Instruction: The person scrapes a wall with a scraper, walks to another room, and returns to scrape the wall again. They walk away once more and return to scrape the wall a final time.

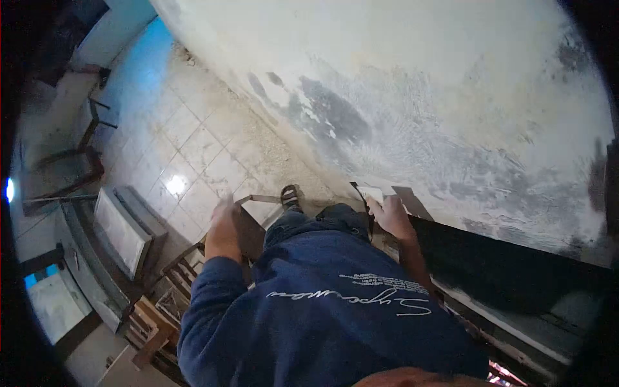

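My right hand [392, 218] is closed round a small white flat piece [372, 192], which may be a sheet or a block. It is low by the patchy wall [412, 116], just above the end of a long dark panel [490, 258]. A brown strip [410, 198] shows beside the fingers. My left hand [224, 219] hangs over the floor on the other side of my body. Its fingers are smeared by motion, and nothing shows in them. Below it is the corner of a wooden frame [250, 216].
Plaster dust and crumbs [277, 145] line the foot of the wall on the tiled floor [187, 145]. On the left are stacked furniture panels [122, 232], a wooden chair [71, 171] and slatted wooden pieces [151, 326]. My sandalled foot [291, 195] stands near the wall.
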Available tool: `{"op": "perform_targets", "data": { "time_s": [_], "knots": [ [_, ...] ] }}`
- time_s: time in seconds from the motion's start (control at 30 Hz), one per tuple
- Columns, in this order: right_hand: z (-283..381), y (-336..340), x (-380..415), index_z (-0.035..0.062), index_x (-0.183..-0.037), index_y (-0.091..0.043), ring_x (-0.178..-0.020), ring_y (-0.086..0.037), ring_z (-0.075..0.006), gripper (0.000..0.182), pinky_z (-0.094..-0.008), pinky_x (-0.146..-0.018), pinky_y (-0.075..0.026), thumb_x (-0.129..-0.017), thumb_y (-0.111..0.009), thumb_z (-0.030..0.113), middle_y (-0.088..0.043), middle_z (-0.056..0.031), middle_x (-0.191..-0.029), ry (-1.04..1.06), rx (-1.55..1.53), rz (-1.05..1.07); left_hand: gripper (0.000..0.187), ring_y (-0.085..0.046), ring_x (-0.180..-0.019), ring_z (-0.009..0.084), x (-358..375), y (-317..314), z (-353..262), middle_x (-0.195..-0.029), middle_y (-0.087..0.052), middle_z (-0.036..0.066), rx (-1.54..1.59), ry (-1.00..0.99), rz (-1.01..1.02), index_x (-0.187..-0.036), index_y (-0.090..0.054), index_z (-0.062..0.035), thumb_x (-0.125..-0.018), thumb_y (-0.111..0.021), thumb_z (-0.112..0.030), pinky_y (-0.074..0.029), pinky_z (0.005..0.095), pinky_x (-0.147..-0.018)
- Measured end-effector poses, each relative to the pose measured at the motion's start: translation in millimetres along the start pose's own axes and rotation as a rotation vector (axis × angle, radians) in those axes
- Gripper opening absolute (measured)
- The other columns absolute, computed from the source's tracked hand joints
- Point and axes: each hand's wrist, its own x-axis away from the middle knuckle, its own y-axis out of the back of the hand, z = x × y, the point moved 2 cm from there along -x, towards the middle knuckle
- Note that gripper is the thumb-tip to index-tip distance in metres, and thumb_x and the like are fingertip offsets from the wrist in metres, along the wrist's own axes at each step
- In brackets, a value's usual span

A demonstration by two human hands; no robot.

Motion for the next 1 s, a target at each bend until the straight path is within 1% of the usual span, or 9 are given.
{"op": "perform_targets", "data": {
  "time_s": [0.17, 0.2, 0.27, 0.4, 0.53, 0.57, 0.6, 0.73, 1.0],
  "knots": [
    [-38.7, -8.6, 11.6, -0.0071, -0.058, -0.055, -0.036, -0.041, -0.0214, 0.050, -0.0402, -0.040, -0.031, -0.090, -0.056, 0.032, -0.042, -0.0169, -0.043, -0.066, -0.171, 0.107, 0.029, -0.063, -0.088, 0.0268, 162.8, -45.0, 130.8, -0.094, -0.067, 0.014, 0.462, 0.190, 0.650, -0.101, -0.067, -0.0024, -0.085, -0.060, -0.026, -0.050, 0.0375, -0.070],
    [-39.7, -6.6, 14.1, -0.0074, -0.056, -0.053, -0.035, -0.040, -0.0233, 0.052, -0.0418, -0.041, -0.031, -0.090, -0.056, 0.032, -0.040, -0.0190, -0.044, -0.122, -0.252, 0.100, 0.029, -0.063, -0.088, 0.0268, 182.0, -46.8, 129.5, -0.094, -0.067, 0.014, 0.461, 0.206, 0.634, -0.101, -0.067, -0.0024, -0.085, -0.060, -0.026, -0.050, 0.0375, -0.070],
    [-35.4, 12.0, 11.7, -0.0077, -0.054, -0.051, -0.036, -0.040, -0.0285, 0.055, -0.0434, -0.042, -0.032, -0.090, -0.055, 0.034, -0.037, -0.0217, -0.044, 0.108, 0.087, -0.025, 0.032, -0.065, -0.085, 0.0237, 219.4, -60.1, 117.2, -0.108, -0.064, 0.013, 1.124, 0.843, 0.283, -0.103, -0.066, -0.0042, -0.079, -0.061, -0.025, -0.049, 0.0389, -0.076],
    [-29.8, 27.0, 11.6, -0.0081, -0.054, -0.050, -0.036, -0.039, -0.0295, 0.057, -0.0441, -0.042, -0.031, -0.090, -0.055, 0.036, -0.036, -0.0203, -0.043, 0.198, 0.048, -0.017, 0.038, -0.062, -0.097, 0.0360, 251.5, -61.0, 49.4, -0.106, -0.063, 0.021, 0.377, 0.628, 0.087, -0.100, -0.064, 0.0013, -0.077, -0.051, -0.025, -0.047, 0.0429, -0.083],
    [-65.3, -1.4, 11.1, -0.0083, -0.054, -0.049, -0.033, -0.036, -0.0275, 0.056, -0.0439, -0.040, -0.031, -0.091, -0.054, 0.034, -0.040, -0.0150, -0.040, 0.268, -0.180, 0.053, 0.035, -0.057, -0.098, 0.0412, 223.7, -24.0, -8.9, -0.100, -0.061, 0.026, 0.502, 0.385, -0.159, -0.094, -0.063, 0.0008, -0.083, -0.047, -0.029, -0.043, 0.0471, -0.085],
    [-46.4, 17.0, 14.7, -0.0038, -0.084, -0.064, -0.052, -0.055, -0.0159, 0.028, -0.0337, -0.051, -0.043, -0.089, -0.059, 0.024, -0.062, -0.0127, -0.061, 0.051, -0.042, 0.300, 0.034, -0.056, -0.091, 0.0440, 204.1, -24.8, -8.5, -0.090, -0.061, 0.026, 0.524, 0.095, -0.418, -0.090, -0.062, 0.0007, -0.085, -0.046, -0.028, -0.043, 0.0486, -0.080],
    [-44.9, 14.2, 17.7, -0.0038, -0.084, -0.064, -0.052, -0.055, -0.0159, 0.028, -0.0337, -0.051, -0.043, -0.089, -0.059, 0.024, -0.062, -0.0127, -0.061, 0.068, -0.035, 0.314, 0.035, -0.061, -0.082, 0.0374, 202.2, 1.5, -27.3, -0.084, -0.062, 0.023, 0.532, 0.017, -0.476, -0.090, -0.062, 0.0012, -0.085, -0.047, -0.030, -0.047, 0.0447, -0.074],
    [-34.4, 10.4, 37.5, -0.0019, -0.089, -0.063, -0.053, -0.051, -0.0107, 0.021, -0.0309, -0.052, -0.043, -0.090, -0.057, 0.018, -0.060, -0.0067, -0.061, 0.317, -0.371, 0.058, 0.022, -0.059, -0.080, 0.0147, 146.9, 31.6, -59.3, -0.083, -0.065, 0.011, 0.934, -0.211, -0.045, -0.093, -0.063, -0.0026, -0.084, -0.053, -0.021, -0.050, 0.0345, -0.065],
    [-16.2, 25.8, 40.1, 0.0021, -0.092, -0.061, -0.051, -0.042, -0.0056, 0.017, -0.0227, -0.046, -0.035, -0.093, -0.054, 0.018, -0.054, 0.0013, -0.065, 0.265, -0.701, -0.173, 0.035, -0.057, -0.103, 0.0193, 249.1, 176.7, -309.5, -0.110, -0.061, 0.010, 0.991, -0.886, 0.486, -0.115, -0.054, -0.0010, -0.088, -0.056, -0.024, -0.044, 0.0351, -0.090]
  ]
}}
